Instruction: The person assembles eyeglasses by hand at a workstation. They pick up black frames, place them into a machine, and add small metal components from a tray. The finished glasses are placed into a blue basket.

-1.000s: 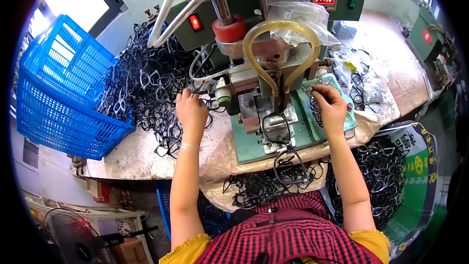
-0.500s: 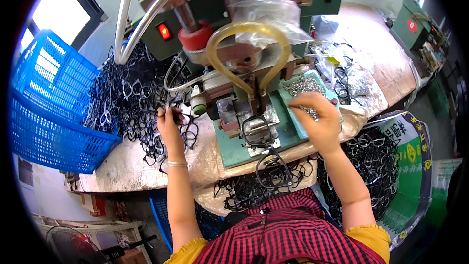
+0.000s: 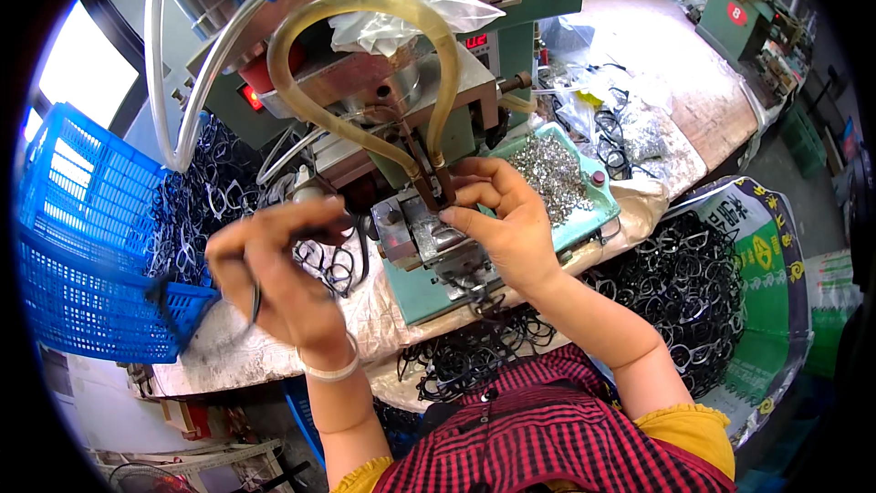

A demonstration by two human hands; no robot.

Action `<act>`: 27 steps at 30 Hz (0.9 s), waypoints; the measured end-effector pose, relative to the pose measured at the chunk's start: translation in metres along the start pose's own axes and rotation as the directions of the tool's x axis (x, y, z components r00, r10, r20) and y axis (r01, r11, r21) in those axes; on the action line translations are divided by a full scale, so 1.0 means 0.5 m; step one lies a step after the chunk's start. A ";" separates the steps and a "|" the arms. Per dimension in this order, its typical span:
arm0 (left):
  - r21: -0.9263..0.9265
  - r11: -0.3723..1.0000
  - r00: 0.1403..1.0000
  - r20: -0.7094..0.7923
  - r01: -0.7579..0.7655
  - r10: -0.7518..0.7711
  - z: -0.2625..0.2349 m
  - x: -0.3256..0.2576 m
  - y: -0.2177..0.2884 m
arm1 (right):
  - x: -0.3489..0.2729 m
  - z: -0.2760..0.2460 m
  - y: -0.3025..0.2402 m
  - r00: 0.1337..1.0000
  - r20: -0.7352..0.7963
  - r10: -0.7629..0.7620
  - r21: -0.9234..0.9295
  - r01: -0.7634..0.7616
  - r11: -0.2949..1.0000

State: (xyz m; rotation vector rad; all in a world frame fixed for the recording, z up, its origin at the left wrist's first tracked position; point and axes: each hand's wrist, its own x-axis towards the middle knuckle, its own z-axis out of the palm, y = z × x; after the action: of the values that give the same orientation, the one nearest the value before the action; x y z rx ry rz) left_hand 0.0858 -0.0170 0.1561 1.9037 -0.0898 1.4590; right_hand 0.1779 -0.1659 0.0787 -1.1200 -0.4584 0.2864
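Observation:
My left hand (image 3: 283,265), smeared by motion, is curled round a black eyeglass frame (image 3: 173,306) that hangs blurred beside it, left of the press. At the press, my right hand (image 3: 506,219) has thumb and forefinger pinched close under the dark metal jaws (image 3: 429,187), where the yellow hose (image 3: 447,64) ends. Whatever small thing sits in that pinch cannot be made out. Below the right fingers is the metal fixture (image 3: 447,246) on a green base (image 3: 411,297). A turquoise tray (image 3: 598,210) of small shiny metal parts (image 3: 552,173) lies just right of my right hand.
Blue plastic baskets (image 3: 82,246) stand at the left beside a heap of dark eyeglass frames (image 3: 219,183). More frames (image 3: 474,351) lie before my apron, and a large sack (image 3: 766,283) of them stands at the right. Clear plastic bags (image 3: 575,64) lie behind the tray.
My left hand has come up and nearer from the heap with a black frame. My right hand has gone left from the tray to the press jaws. The whole view has shifted.

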 end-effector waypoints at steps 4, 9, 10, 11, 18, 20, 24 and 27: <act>-0.249 0.943 0.959 -0.122 0.219 -0.255 0.006 0.009 0.026 | -0.029 0.011 -0.028 0.999 0.012 0.031 -0.018 -0.031 0.999; -0.390 0.183 0.411 0.650 0.902 -0.639 -0.027 -0.095 0.098 | -0.007 -0.153 0.008 0.935 0.133 -0.330 -0.820 0.291 0.494; -0.302 0.092 0.300 0.771 0.949 -0.562 -0.018 -0.109 0.085 | 0.000 -0.199 0.035 0.920 0.107 -0.377 -0.955 0.201 0.220; -0.226 -0.067 0.159 0.838 0.972 -0.522 -0.004 -0.121 0.076 | -0.001 -0.226 0.053 0.933 0.038 -0.358 -0.994 0.070 0.079; -0.244 -0.401 0.041 0.890 0.883 -0.453 0.051 -0.178 0.039 | 0.041 -0.279 0.071 0.873 0.067 -0.483 -0.944 0.212 0.251; -0.254 -0.401 0.037 0.879 0.880 -0.476 0.056 -0.180 0.042 | 0.044 -0.291 0.082 0.940 -0.042 -0.338 -0.946 0.071 0.315; -0.258 -0.350 0.025 0.834 0.900 -0.552 0.064 -0.177 0.050 | 0.037 -0.256 0.089 0.898 0.269 -0.348 -0.937 0.327 0.119; -0.252 -0.324 0.063 0.866 0.912 -0.496 0.063 -0.188 0.037 | 0.062 -0.249 0.082 0.822 0.540 -0.180 -0.831 0.555 0.040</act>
State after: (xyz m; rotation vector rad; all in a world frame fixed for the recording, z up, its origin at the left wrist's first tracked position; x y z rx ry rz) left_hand 0.0695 -0.0826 0.0814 0.7531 0.2224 -0.2131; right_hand 0.2663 -0.2342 0.0031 -2.2347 -1.3483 -0.4868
